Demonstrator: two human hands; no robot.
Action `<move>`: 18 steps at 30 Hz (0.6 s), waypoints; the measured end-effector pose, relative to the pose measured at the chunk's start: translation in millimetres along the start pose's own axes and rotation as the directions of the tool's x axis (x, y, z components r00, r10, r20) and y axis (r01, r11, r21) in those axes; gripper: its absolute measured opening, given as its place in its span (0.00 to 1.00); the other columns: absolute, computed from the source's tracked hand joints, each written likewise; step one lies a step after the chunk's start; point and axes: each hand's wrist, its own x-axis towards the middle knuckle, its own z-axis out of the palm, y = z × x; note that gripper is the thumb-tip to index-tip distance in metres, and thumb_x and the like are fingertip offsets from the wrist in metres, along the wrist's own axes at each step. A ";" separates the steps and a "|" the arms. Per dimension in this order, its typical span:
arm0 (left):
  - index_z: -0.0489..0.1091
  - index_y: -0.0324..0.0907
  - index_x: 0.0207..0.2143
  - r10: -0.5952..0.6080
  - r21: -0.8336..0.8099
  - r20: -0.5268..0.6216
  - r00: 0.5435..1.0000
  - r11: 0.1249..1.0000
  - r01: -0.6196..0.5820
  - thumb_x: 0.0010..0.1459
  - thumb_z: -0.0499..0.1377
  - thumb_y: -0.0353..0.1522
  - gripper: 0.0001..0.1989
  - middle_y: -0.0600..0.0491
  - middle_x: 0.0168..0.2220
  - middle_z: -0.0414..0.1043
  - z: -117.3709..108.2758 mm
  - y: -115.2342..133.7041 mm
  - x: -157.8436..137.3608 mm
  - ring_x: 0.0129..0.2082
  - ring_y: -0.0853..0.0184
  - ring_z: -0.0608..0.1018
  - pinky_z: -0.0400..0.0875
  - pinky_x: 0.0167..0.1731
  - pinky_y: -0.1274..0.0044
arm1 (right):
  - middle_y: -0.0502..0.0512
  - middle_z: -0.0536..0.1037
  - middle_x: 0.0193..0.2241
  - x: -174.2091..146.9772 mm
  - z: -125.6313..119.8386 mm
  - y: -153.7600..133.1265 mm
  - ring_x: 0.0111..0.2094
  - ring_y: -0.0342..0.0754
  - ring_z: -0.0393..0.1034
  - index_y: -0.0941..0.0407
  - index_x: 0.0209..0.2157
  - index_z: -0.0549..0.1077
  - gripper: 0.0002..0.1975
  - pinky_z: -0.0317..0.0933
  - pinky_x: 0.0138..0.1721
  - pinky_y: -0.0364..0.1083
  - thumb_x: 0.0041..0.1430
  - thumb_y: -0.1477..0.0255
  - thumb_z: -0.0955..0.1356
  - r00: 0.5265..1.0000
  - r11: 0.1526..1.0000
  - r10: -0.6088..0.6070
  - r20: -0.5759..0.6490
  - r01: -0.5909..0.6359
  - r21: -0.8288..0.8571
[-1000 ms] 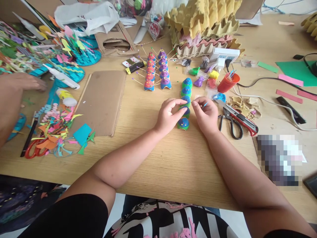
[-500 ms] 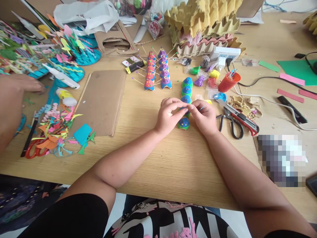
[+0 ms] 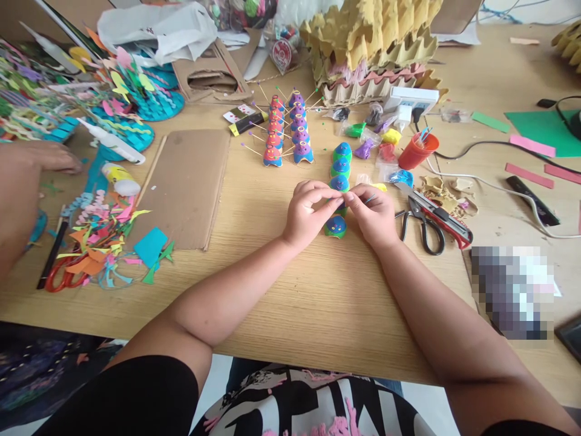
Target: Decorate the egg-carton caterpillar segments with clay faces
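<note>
Fingertips of my left hand (image 3: 311, 212) and my right hand (image 3: 370, 212) meet in a pinch above a row of blue and green painted egg-carton cups (image 3: 335, 226). Whatever sits between the fingertips is too small to make out. A thin blue stick (image 3: 370, 198) pokes out by my right fingers. My hands hide part of the row; the nearest cup has small yellow dots on its blue top. Farther back stand a red and blue row of cups (image 3: 273, 140) and a purple and blue row (image 3: 300, 134), both with thin sticks jutting from their sides.
Pliers (image 3: 424, 227) and a red box cutter (image 3: 447, 221) lie right of my right hand, near an orange cup (image 3: 418, 151). Bags of coloured clay (image 3: 363, 149) lie behind. Left are cardboard (image 3: 186, 188), paper scraps (image 3: 97, 248) and another person's hand (image 3: 52, 157). Egg trays (image 3: 372, 42) stand at the back.
The view has shifted very slightly. Both my hands keep their pinch over the row, and the cups stand where they were.
</note>
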 end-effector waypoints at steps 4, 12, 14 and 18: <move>0.86 0.49 0.39 -0.028 -0.032 -0.007 1.000 0.999 0.028 0.66 0.71 0.38 0.05 0.51 0.40 0.83 0.9 -1.8 0.2 0.47 0.62 0.82 0.74 0.56 0.69 | 0.50 0.77 0.24 -0.6 1.1 0.3 0.27 0.43 0.65 0.53 0.25 0.78 0.32 0.64 0.30 0.46 0.51 0.37 0.78 1.000 1.000 0.018 -0.008 -0.018 0.016; 0.84 0.46 0.38 -0.162 -0.211 0.024 0.987 0.964 0.163 0.67 0.69 0.37 0.06 0.51 0.42 0.84 3.0 0.6 -0.3 0.48 0.64 0.83 0.74 0.56 0.71 | 0.47 0.71 0.24 -1.8 0.6 8.8 0.25 0.41 0.59 0.53 0.31 0.77 0.30 0.56 0.27 0.45 0.57 0.38 0.75 1.000 0.999 -0.019 -0.016 0.019 -0.029; 0.84 0.45 0.40 -0.227 -0.293 0.047 0.973 0.928 0.230 0.67 0.69 0.39 0.08 0.50 0.43 0.85 4.2 0.1 -0.5 0.48 0.65 0.83 0.75 0.53 0.73 | 0.48 0.72 0.26 -0.7 0.1 12.8 0.27 0.42 0.60 0.53 0.33 0.76 0.29 0.58 0.28 0.45 0.59 0.39 0.74 0.998 0.999 -0.034 -0.047 0.032 -0.043; 0.85 0.45 0.42 -0.322 -0.399 0.077 0.943 0.857 0.326 0.65 0.70 0.44 0.12 0.50 0.45 0.85 5.9 -1.2 0.5 0.46 0.66 0.84 0.77 0.50 0.75 | 0.48 0.74 0.28 0.4 -0.1 15.2 0.29 0.43 0.63 0.52 0.33 0.75 0.28 0.61 0.31 0.46 0.62 0.40 0.72 0.995 0.996 -0.037 -0.096 0.029 -0.088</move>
